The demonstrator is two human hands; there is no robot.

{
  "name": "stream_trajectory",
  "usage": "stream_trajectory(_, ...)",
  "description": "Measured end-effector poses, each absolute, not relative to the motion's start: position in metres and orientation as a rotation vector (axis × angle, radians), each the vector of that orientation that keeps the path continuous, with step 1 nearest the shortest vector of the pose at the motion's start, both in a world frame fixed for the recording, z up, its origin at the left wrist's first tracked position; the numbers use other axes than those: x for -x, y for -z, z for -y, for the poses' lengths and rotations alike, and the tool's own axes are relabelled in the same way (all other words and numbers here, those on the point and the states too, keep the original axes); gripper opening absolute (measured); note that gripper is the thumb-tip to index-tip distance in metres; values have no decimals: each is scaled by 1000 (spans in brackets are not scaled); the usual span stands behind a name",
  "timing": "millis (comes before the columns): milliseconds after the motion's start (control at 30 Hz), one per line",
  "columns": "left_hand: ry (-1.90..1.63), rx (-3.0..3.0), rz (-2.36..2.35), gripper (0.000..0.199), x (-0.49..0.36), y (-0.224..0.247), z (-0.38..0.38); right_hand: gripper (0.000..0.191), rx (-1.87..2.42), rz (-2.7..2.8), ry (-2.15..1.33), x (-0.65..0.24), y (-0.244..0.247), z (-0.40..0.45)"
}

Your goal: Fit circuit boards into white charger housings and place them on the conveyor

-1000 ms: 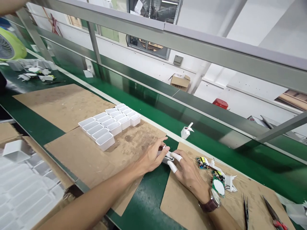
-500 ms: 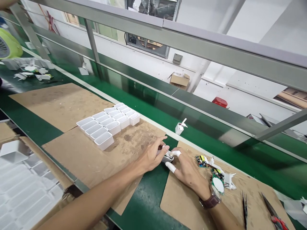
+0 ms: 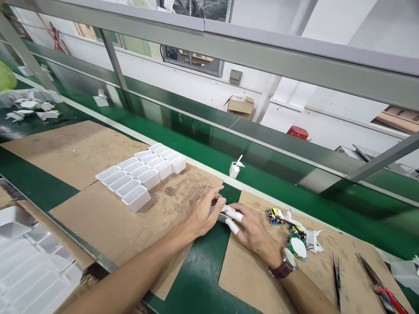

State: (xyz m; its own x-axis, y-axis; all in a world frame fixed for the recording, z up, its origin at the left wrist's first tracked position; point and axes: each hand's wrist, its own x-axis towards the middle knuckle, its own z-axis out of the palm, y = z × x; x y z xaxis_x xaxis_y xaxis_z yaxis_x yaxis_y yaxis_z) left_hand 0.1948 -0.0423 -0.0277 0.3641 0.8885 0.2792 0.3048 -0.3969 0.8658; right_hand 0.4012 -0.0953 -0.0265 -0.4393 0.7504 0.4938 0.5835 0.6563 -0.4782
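Between my hands is a small white plastic case (image 3: 223,216), with parts showing in its opening. My left hand (image 3: 207,213) grips its far-left end, thumb and fingers bent over it. White finger covers sit on the thumb and a finger of my right hand (image 3: 257,231), which closes on the case's right side. My fingers hide much of what lies inside. To the right of my hands, green circuit boards (image 3: 276,216) with attached white plug parts (image 3: 313,242) lie on cardboard. Left of my hands, several open white cases (image 3: 135,197) stand in rows.
Tweezers (image 3: 336,279) and red-handled pliers (image 3: 379,283) lie at the right on the cardboard (image 3: 244,283). A white case with a plug (image 3: 234,170) stands on the green belt (image 3: 209,150). A carton of white cases (image 3: 36,270) is at the lower left. A metal rail (image 3: 209,46) crosses above.
My view has shifted slightly, moving most things a little left in the picture. The fingers of my right hand have extended further over the white case; my left hand keeps its grip.
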Motion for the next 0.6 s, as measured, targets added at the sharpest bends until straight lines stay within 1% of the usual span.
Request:
stream_trajectory(200, -1034, -1901, -1024, 46, -194, 28, 42, 55, 1031, 2181, -244, -401, 40, 96)
stream_trajectory(300, -1048, -1903, -1009, 45, -194, 27, 43, 56, 1026, 2153, -238, -400, 43, 95)
stream_trajectory(467, -1097, -1927, -964, 43, -193, 30, 42, 50, 1003, 2109, -288, -397, 42, 98)
stream_trajectory(533, -1107, -1918, -959, 43, -193, 31, 41, 43, 1021, 2057, -331, -395, 43, 98)
stream_trajectory(600, -1133, -1904, -944, 45, -193, 32, 40, 33, 1038, 1941, -460, -393, 45, 95)
